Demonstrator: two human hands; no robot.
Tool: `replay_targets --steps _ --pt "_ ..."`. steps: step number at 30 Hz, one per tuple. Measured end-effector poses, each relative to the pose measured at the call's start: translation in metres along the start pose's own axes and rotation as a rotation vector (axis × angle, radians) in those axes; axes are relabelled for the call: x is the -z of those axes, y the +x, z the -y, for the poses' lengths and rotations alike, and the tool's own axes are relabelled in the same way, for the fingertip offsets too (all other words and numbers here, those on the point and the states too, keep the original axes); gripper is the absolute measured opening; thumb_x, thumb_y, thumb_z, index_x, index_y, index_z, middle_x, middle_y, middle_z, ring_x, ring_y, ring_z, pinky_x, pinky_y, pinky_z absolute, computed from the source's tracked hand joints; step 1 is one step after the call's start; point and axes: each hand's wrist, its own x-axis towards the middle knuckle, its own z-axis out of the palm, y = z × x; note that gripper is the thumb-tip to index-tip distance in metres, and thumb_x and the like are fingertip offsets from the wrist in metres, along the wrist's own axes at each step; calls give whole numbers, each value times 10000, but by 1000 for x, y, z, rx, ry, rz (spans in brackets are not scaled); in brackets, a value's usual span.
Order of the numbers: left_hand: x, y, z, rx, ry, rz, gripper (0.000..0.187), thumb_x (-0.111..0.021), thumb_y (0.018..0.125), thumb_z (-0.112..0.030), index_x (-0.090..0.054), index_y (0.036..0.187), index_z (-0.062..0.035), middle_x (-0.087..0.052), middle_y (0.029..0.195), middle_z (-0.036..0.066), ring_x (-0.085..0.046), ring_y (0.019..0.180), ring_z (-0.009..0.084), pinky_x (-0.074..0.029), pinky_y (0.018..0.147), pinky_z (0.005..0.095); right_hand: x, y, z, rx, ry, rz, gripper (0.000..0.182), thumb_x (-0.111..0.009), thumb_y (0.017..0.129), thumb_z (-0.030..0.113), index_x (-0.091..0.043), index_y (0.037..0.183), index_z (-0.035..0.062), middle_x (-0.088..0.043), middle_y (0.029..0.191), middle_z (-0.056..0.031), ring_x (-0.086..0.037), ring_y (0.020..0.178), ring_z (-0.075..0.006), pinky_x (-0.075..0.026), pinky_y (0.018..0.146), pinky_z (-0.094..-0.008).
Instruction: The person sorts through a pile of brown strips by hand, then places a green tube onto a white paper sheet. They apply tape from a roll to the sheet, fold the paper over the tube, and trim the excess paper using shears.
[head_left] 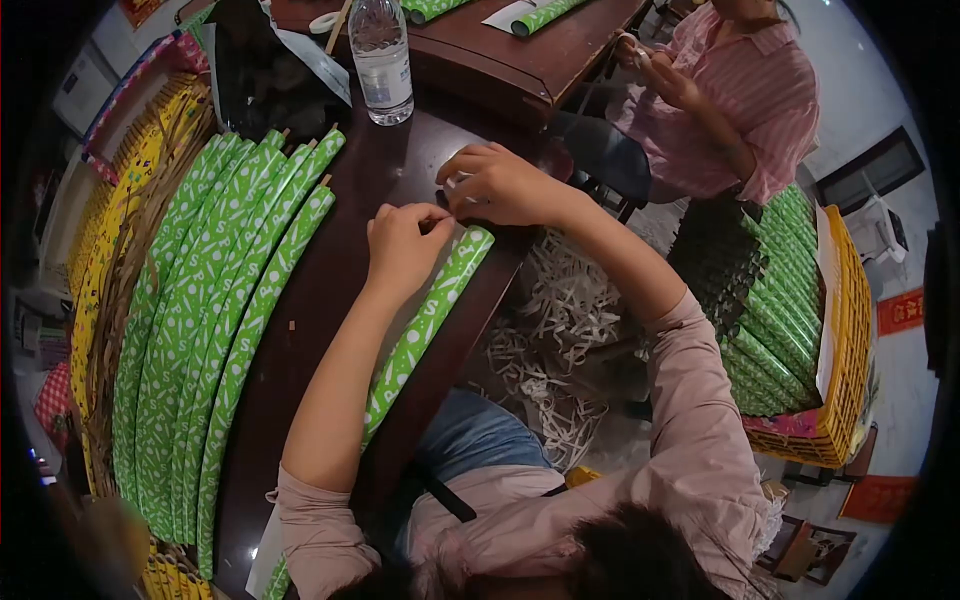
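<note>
A green patterned roll (425,325) lies along the edge of the dark table (300,335), partly beneath my left forearm. My left hand (405,245) is at the roll's far end, thumb and fingers pinched together; what they hold, if anything, is too small to tell. Just beyond and to the right, my right hand (500,185) has its fingers curled around something small and whitish that I cannot make out. The two hands nearly touch. Several green rolls (190,300) lie side by side on the table to the left.
A water bottle (383,75) stands beyond my hands. Yellow rolls (125,230) lie at the far left. White paper strips (570,310) cover the floor area at right. A yellow basket (845,350) holds green rolls. Another person in a striped shirt (700,120) sits at the upper right.
</note>
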Motion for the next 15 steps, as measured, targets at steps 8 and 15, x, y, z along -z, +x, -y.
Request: replay_targets --steps 8,15 --pt "-9 1 2 -103 97 -85 112 -649 813 -184 -682 767 -88 -645 739 48 -556 855 252 -382 793 382 -12 -6 -11 102 193 -114 114 -733 686 88 -638 750 93 -575 1077 -56 -504 1079 -276 -363 926 -419" --pt "-4 -2 -3 -70 77 -59 106 -650 818 -180 -689 780 -90 -645 739 43 -552 845 238 -372 809 373 -16 -16 -12 87 267 -124 69 -727 726 105 -672 764 117 -582 1132 -51 -490 1127 -272 -374 927 -417"
